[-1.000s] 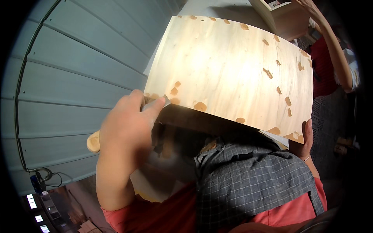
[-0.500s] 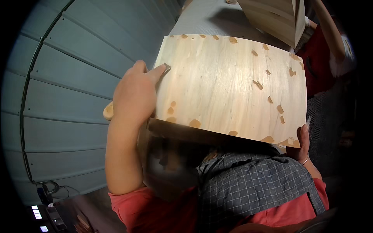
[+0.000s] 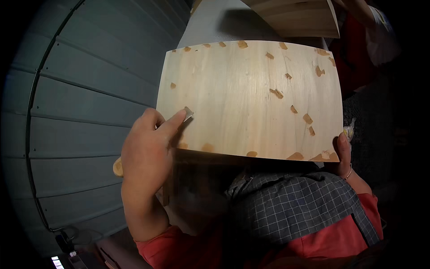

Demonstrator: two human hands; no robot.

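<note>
A pale wooden panel (image 3: 224,98) lies before me, dotted with brown filler patches, mostly along its edges and down its right part. My left hand (image 3: 150,139) is closed round a putty knife (image 3: 188,114), its forefinger stretched along the metal blade. The blade rests on the panel near the left edge, and a rounded wooden handle end pokes out behind the hand. At the panel's near right corner, my right hand (image 3: 344,154) grips the edge, thumb along the side and the other fingers hidden beneath.
Beyond the panel is a light work surface (image 3: 204,27) with another wooden piece (image 3: 300,18) on it. A co-worker in a red apron (image 3: 354,62) stands at the far right. A grey metal wall (image 3: 80,112) rises on the left. A clear plastic bag (image 3: 349,128) shows beside the right hand.
My left hand has drawn the putty knife toward me along the panel's left side. A brown patch now shows near where the blade was. The far wooden piece has tilted; the view has shifted.
</note>
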